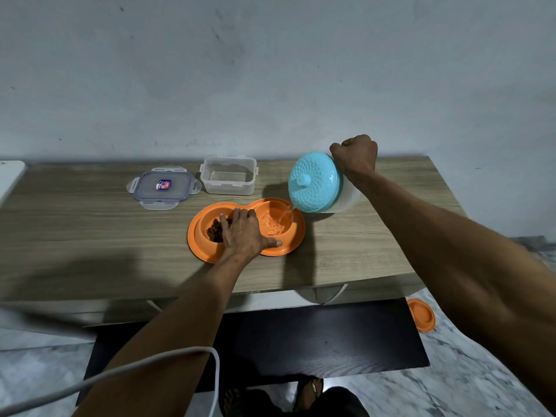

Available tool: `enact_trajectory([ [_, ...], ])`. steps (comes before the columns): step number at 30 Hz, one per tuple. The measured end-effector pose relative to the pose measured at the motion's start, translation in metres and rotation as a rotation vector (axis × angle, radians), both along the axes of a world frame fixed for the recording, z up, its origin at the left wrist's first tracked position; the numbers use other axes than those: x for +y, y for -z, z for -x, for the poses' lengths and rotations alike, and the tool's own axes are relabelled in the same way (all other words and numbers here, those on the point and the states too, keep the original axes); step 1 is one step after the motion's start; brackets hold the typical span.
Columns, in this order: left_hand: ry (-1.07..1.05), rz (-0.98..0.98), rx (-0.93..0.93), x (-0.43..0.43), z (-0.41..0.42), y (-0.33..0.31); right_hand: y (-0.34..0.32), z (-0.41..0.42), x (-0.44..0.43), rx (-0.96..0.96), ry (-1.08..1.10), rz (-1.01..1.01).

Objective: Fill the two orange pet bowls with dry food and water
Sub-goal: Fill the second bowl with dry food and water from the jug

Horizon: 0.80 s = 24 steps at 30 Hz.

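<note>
Your left hand (243, 233) lies flat and spread on the orange double pet bowl (207, 254), fingers (224, 219) reaching over the left compartment and thumb stretched along the near rim of the right one, pressing down rather than gripping. The bowl sits on the wooden table (75, 236), right of its middle and closer to the near edge than to the far one. Dark dry food (214, 231) shows in the left compartment, partly under your fingers. Water (272, 225) pools in the right compartment, a thin stream falling into it from the jug (314, 183) tipped steeply just above the bowl's right end, its light blue lid facing you. Your right hand (355, 156) is clenched in a fist behind the jug, carrying it by a part you cannot see. Toward the far edge stands an empty clear container (228, 176), its lid (164, 186) lying flat just left of it.
</note>
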State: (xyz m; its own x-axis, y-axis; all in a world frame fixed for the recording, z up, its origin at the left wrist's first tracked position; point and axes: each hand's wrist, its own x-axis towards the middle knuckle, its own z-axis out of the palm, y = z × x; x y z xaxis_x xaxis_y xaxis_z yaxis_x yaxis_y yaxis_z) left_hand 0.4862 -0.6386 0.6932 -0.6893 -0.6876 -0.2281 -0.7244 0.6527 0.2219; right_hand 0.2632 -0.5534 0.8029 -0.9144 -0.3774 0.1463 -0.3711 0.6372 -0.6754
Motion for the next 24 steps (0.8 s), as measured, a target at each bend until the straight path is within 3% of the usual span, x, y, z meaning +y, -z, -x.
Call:
enact_trajectory([
  [16, 0.001, 0.004, 0.009, -0.001, 0.001, 0.001, 0.002, 0.003, -0.001, -0.034, 0.010, 0.017],
  [24, -0.005, 0.007, 0.020, -0.001, 0.001, 0.000, 0.015, 0.010, 0.001, -0.209, 0.078, 0.155],
])
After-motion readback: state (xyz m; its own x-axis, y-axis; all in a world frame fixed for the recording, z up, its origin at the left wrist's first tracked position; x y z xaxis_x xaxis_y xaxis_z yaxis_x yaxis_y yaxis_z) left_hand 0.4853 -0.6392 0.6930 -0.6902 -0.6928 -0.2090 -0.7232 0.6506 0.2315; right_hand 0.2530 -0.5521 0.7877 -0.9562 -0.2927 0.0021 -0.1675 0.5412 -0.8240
